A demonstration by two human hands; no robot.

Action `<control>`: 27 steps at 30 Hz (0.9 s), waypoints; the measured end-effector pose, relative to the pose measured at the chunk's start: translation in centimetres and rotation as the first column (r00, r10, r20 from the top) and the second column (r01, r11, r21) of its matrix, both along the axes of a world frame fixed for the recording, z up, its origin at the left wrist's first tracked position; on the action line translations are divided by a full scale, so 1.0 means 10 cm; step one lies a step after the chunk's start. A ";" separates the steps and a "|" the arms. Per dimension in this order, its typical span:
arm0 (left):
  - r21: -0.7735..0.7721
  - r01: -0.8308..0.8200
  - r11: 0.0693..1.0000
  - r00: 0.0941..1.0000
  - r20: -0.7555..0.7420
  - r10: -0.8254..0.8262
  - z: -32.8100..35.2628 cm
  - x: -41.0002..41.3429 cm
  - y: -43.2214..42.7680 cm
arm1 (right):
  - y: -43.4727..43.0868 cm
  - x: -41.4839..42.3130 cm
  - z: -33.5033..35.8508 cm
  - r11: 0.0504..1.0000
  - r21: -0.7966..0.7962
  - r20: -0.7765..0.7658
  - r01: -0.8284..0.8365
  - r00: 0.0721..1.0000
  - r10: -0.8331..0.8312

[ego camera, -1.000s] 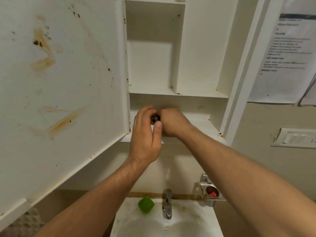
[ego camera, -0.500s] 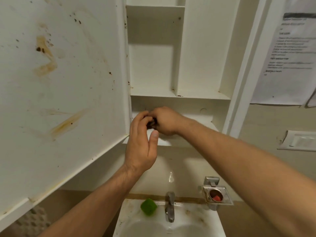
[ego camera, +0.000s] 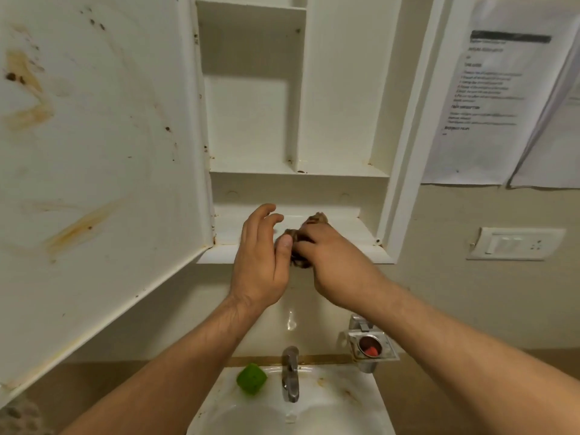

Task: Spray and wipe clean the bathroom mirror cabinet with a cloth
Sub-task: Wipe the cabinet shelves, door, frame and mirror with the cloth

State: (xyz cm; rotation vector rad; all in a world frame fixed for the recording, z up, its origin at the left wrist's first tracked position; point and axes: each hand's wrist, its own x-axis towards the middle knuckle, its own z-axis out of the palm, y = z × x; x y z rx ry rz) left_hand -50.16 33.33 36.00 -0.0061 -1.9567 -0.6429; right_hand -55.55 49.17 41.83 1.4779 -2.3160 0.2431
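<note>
Cloth [ego camera: 299,261] in right hand [ego camera: 332,262] at bottom shelf [ego camera: 361,238] front edge, left hand [ego camera: 260,265] beside

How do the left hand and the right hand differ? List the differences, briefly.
The right hand grips a crumpled brown cloth; the left hand is open, fingers loosely curved. The right hand lies knuckles-up; the left hand stands edge-on, thumb toward the cloth. Both are bare, at the white cabinet's bottom shelf.

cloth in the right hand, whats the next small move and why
Probably sweep the cloth rightward along the bottom shelf: the right hand grips it bunched near the shelf's middle, the left hand sits beside it, and the shelf's right stretch lies bare.
</note>
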 end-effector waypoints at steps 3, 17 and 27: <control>-0.014 0.034 0.999 0.999 0.000 -0.034 0.03 -0.06 0.11 | 0.43 -0.06 0.08 0.991 0.121 -0.166 0.050 0.986 -0.030; -0.030 0.102 0.994 0.992 0.077 -0.099 -0.02 -0.25 0.51 | 1.39 -0.24 0.30 0.886 -0.096 -0.444 0.454 0.777 -0.446; -0.114 0.115 0.987 0.993 0.043 -0.110 -0.05 -0.29 0.68 | 0.67 -0.13 -0.32 0.754 -0.227 0.040 0.616 0.779 -0.625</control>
